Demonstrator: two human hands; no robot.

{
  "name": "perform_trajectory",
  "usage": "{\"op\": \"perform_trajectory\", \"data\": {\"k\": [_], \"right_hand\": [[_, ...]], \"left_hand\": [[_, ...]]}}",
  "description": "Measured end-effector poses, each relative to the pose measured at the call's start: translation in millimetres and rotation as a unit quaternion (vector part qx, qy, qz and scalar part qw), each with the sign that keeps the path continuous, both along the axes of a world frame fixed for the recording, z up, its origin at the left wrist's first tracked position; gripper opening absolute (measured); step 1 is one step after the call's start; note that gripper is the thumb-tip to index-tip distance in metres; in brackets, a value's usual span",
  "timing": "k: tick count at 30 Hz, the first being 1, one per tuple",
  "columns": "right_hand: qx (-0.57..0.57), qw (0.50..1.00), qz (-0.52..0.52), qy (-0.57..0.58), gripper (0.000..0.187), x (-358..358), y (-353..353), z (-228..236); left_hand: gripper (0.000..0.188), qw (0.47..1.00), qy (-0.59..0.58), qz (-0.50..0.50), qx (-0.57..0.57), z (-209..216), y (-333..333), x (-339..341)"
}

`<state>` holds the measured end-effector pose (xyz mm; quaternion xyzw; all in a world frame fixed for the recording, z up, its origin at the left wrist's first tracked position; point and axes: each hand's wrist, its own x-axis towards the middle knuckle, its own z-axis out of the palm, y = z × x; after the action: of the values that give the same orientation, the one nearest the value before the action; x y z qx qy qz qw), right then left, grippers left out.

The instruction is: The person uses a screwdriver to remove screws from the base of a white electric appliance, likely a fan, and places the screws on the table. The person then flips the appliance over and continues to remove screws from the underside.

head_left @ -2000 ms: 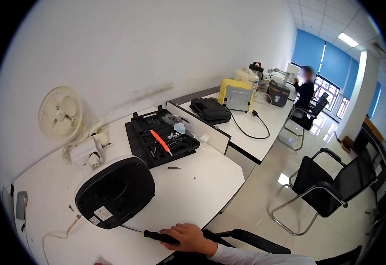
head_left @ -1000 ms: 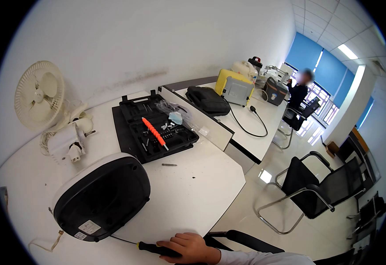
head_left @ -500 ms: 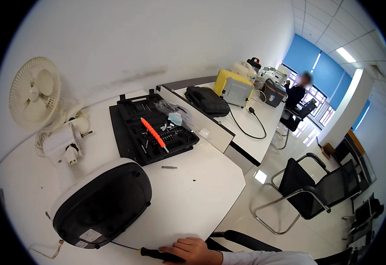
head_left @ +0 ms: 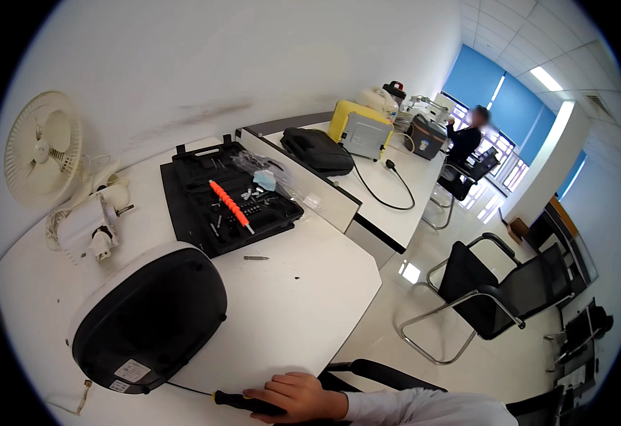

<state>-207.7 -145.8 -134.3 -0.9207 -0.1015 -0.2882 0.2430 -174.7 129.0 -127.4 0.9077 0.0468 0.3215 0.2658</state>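
Note:
At the lower edge, my right hand [head_left: 296, 397] is closed around the black and yellow handle of a screwdriver [head_left: 224, 399]. Its thin shaft points left to the lower edge of a rounded white appliance with a black base [head_left: 150, 319]. Whether the tip touches the appliance cannot be made out. The appliance lies tipped over, its black underside with small feet and white labels facing me. A short metal bit [head_left: 255, 258] lies on the white table beyond it. My left hand is out of view.
An open black tool case [head_left: 211, 170] holds bits and an orange flexible shaft [head_left: 231, 204]. A white fan [head_left: 42, 145] and a white part with a plug [head_left: 91, 227] stand left. Beyond are a yellow-grey case [head_left: 360, 131], a black bag [head_left: 317, 150], a chair [head_left: 495, 291] and a seated person [head_left: 469, 138].
The whole view has shifted, so the table and its things appear farther left and slightly higher. My right hand keeps its hold on the screwdriver, which stays beside the appliance.

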Motion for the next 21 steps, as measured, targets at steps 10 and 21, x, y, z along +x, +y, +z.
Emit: {"op": "perform_trajectory", "data": {"k": [10, 21], "right_hand": [[-0.040, 0.999, 0.003, -0.004, 0.036, -0.7, 0.9, -3.4], [-0.023, 0.999, 0.025, 0.035, 0.032, -7.0, 2.5, -0.6]], "left_hand": [[0.035, 1.000, -0.002, -0.001, 0.009, 1.0, 4.4, -0.5], [0.031, 0.999, -0.009, -0.040, 0.001, 0.8, 7.0, -5.1]]}}
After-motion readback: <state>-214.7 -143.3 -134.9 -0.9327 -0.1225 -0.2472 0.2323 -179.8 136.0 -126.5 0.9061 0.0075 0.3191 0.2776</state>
